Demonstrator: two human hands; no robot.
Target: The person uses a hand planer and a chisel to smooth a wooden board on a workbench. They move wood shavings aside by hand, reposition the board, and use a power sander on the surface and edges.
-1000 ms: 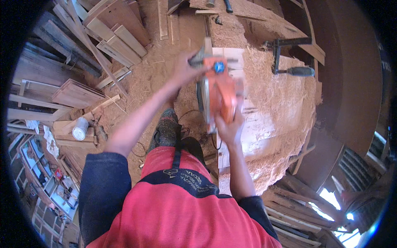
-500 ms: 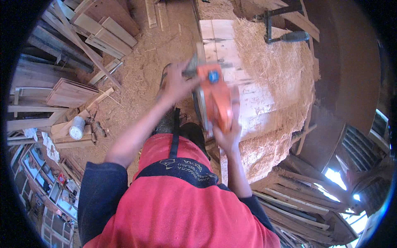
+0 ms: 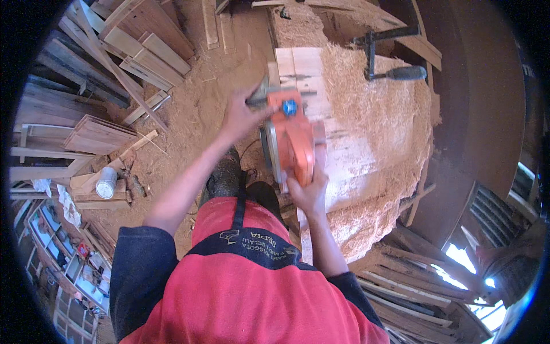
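Orange electric planer (image 3: pixel 292 143) sits on a pale wooden board (image 3: pixel 321 114) lying along the tabletop (image 3: pixel 401 189), which is heaped with wood shavings (image 3: pixel 378 114). In the head view, the left hand (image 3: pixel 240 117) is clenched around the planer's front knob at the far end of the tool, arm stretched out. The right hand (image 3: pixel 308 192) grasps the rear handle, close to the body in a red and dark blue shirt (image 3: pixel 229 286). A black clamp with a dark handle (image 3: pixel 395 54) lies on the shavings, well apart from the planer. On the sawdust-covered floor to the left lie stacked planks (image 3: pixel 97 135) and a small white can (image 3: pixel 106 182).
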